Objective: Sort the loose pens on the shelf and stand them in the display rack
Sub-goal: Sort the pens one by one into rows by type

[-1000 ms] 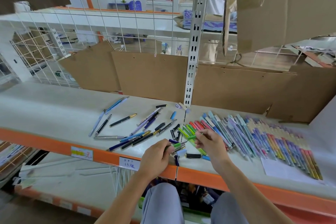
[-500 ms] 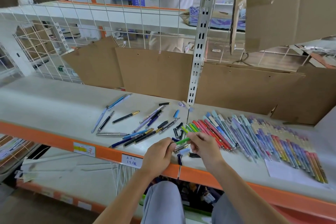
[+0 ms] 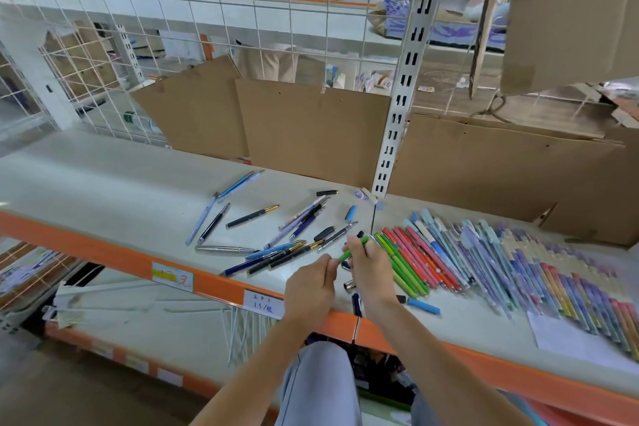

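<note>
A slim green pen (image 3: 352, 250) is held over the shelf's (image 3: 103, 183) front edge, the right hand (image 3: 371, 266) pinching its upper barrel, the left hand (image 3: 311, 287) gripping the lower end, possibly a cap. Smooth plastic barrels lie sorted by colour (image 3: 501, 259) rightward; laying it parallel beside the greens would suit. No rack visible.

Single head-worn camera, wide angle, looking forward and down from just above the shelf (image 3: 103, 183). Near: forearms and both hands fill the lower centre. Far: wire grid (image 3: 242, 10) and back aisles behind (edges bow outward). No second view.
</note>
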